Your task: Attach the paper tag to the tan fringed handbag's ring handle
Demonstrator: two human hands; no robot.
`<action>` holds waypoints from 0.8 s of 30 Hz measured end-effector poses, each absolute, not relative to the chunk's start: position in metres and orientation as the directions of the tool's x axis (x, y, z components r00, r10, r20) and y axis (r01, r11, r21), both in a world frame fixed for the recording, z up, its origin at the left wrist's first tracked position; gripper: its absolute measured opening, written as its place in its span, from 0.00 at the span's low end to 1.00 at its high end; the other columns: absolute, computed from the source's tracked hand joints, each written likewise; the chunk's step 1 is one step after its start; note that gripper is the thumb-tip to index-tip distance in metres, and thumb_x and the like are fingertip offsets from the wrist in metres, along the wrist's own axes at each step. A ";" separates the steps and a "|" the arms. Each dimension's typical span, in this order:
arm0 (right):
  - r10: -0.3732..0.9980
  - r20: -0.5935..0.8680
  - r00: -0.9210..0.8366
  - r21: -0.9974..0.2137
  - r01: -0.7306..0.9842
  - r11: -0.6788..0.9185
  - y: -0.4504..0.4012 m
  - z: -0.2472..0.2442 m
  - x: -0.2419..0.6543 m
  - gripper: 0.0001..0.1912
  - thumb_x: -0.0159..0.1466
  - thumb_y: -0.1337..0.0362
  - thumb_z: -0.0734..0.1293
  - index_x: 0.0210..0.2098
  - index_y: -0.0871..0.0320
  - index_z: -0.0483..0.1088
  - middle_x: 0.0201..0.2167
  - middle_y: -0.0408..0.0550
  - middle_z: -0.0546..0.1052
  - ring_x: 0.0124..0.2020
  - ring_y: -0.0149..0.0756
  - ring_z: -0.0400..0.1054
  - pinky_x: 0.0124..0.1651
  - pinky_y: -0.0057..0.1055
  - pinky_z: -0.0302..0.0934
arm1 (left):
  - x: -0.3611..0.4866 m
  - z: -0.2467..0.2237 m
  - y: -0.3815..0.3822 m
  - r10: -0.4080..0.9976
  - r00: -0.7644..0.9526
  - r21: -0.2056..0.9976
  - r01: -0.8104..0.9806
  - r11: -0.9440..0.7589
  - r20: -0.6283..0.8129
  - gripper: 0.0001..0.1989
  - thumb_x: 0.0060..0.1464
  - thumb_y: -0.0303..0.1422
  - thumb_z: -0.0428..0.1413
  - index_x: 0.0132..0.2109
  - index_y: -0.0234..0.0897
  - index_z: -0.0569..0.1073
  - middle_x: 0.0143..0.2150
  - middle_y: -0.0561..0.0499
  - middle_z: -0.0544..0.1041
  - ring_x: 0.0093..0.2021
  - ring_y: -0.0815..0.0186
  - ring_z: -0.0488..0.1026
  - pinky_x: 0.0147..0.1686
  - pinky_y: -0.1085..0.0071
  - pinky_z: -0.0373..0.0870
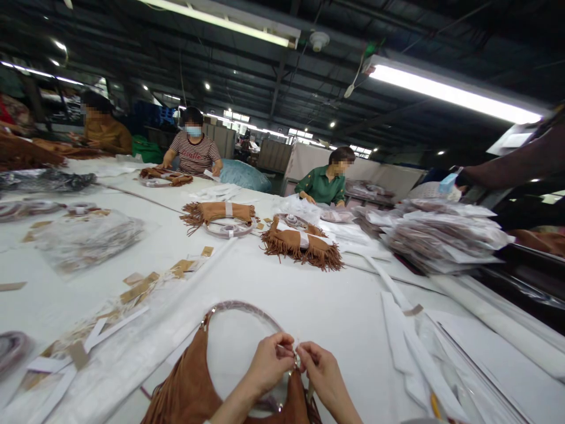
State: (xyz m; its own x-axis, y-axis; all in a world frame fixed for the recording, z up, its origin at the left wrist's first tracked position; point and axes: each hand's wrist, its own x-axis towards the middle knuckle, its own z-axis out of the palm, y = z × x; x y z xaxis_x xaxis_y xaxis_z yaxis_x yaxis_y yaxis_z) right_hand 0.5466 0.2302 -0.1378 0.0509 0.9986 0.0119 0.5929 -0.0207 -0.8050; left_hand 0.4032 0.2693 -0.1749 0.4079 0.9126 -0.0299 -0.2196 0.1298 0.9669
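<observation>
A brown suede handbag (183,377) with fringe lies before me at the table's front edge. Its curved handle (241,305) looks wrapped in clear film and arches away from me, with metal fittings at its ends. My left hand (271,360) is closed in a pinch at the handle's right end, by the metal fitting. Close beside it, my right hand (321,371) pinches at the same spot. A small whitish bit shows between the fingertips, too small to make out; it may be a tag string.
Tan tags with strings (141,288) and paper strips are strewn at left. Two wrapped fringed bags (302,240) (225,213) lie farther back. Stacked plastic-wrapped pieces (441,235) stand at right, near a white roll (498,324). Several people (324,182) work across the table.
</observation>
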 end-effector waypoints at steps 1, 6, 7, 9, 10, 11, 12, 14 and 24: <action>0.998 -0.002 0.064 -0.819 0.572 -0.039 0.231 -0.140 0.548 0.25 0.60 0.43 0.60 0.31 0.59 0.73 0.20 0.45 0.72 0.24 0.36 0.66 0.28 0.30 0.59 | 0.404 -0.176 0.269 0.919 0.394 0.982 -0.167 0.093 -0.020 0.11 0.41 0.29 0.59 0.36 0.34 0.74 0.33 0.49 0.76 0.33 0.63 0.73 0.35 0.70 0.65; 0.990 -0.067 0.121 -0.864 0.489 -0.118 0.233 -0.142 0.552 0.27 0.55 0.40 0.63 0.27 0.60 0.73 0.20 0.46 0.72 0.23 0.36 0.65 0.25 0.30 0.58 | 0.406 -0.172 0.267 0.922 0.382 0.997 0.008 -0.072 0.064 0.07 0.47 0.31 0.56 0.28 0.36 0.78 0.28 0.49 0.76 0.32 0.62 0.70 0.34 0.70 0.62; 0.989 -0.076 0.130 -0.867 0.482 -0.130 0.233 -0.142 0.552 0.27 0.55 0.40 0.63 0.27 0.60 0.73 0.20 0.46 0.73 0.22 0.36 0.65 0.25 0.30 0.58 | 0.406 -0.172 0.267 0.919 0.387 0.996 0.017 -0.088 0.075 0.08 0.48 0.32 0.56 0.27 0.36 0.79 0.27 0.49 0.76 0.31 0.62 0.70 0.34 0.70 0.61; 0.986 -0.086 0.145 -0.868 0.474 -0.145 0.233 -0.142 0.551 0.28 0.54 0.39 0.63 0.27 0.60 0.73 0.19 0.46 0.73 0.22 0.35 0.65 0.25 0.30 0.58 | 0.408 -0.172 0.266 0.921 0.377 0.991 0.047 -0.124 0.097 0.10 0.51 0.33 0.54 0.27 0.36 0.78 0.27 0.49 0.75 0.30 0.63 0.69 0.33 0.70 0.59; 0.985 -0.084 0.150 -0.868 0.475 -0.147 0.233 -0.142 0.551 0.29 0.54 0.38 0.63 0.28 0.60 0.73 0.19 0.46 0.72 0.22 0.35 0.65 0.25 0.30 0.58 | 0.408 -0.172 0.265 0.925 0.364 0.987 0.066 -0.145 0.112 0.11 0.52 0.33 0.54 0.26 0.36 0.78 0.26 0.49 0.75 0.30 0.63 0.69 0.33 0.70 0.58; 0.985 -0.078 0.154 -0.865 0.481 -0.144 0.232 -0.142 0.550 0.29 0.54 0.38 0.63 0.28 0.60 0.73 0.19 0.46 0.72 0.22 0.35 0.65 0.25 0.30 0.58 | 0.409 -0.173 0.265 0.928 0.350 0.982 0.085 -0.169 0.129 0.12 0.52 0.33 0.53 0.26 0.36 0.78 0.26 0.49 0.74 0.29 0.63 0.68 0.32 0.70 0.58; 0.985 -0.068 0.157 -0.859 0.493 -0.138 0.232 -0.142 0.550 0.29 0.55 0.38 0.62 0.28 0.60 0.73 0.19 0.46 0.72 0.22 0.35 0.65 0.25 0.30 0.58 | 0.409 -0.173 0.265 0.928 0.343 0.977 0.098 -0.190 0.146 0.13 0.53 0.33 0.52 0.26 0.36 0.77 0.25 0.49 0.74 0.29 0.64 0.68 0.32 0.70 0.57; 0.986 -0.038 0.162 -0.839 0.530 -0.119 0.232 -0.143 0.548 0.28 0.56 0.38 0.61 0.27 0.59 0.71 0.19 0.45 0.72 0.22 0.35 0.65 0.25 0.30 0.58 | 0.409 -0.173 0.264 0.925 0.345 0.972 0.110 -0.208 0.159 0.13 0.53 0.33 0.51 0.25 0.36 0.77 0.24 0.49 0.74 0.28 0.64 0.67 0.31 0.71 0.57; 0.976 0.072 0.204 -0.737 0.670 -0.086 0.232 -0.158 0.548 0.23 0.61 0.43 0.54 0.25 0.54 0.64 0.18 0.44 0.71 0.23 0.37 0.66 0.30 0.32 0.59 | 0.412 -0.183 0.266 0.969 0.246 1.000 -0.017 0.002 0.002 0.09 0.44 0.33 0.54 0.21 0.35 0.73 0.20 0.52 0.72 0.25 0.66 0.65 0.29 0.72 0.58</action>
State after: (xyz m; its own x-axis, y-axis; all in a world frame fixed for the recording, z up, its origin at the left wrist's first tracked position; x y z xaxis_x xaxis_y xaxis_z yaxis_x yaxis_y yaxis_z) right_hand 0.5482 0.2323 -0.1578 0.2041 0.9763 0.0719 0.6702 -0.0858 -0.7372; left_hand 0.4123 0.2658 -0.1826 0.2457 0.9693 0.0025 -0.0169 0.0017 0.9999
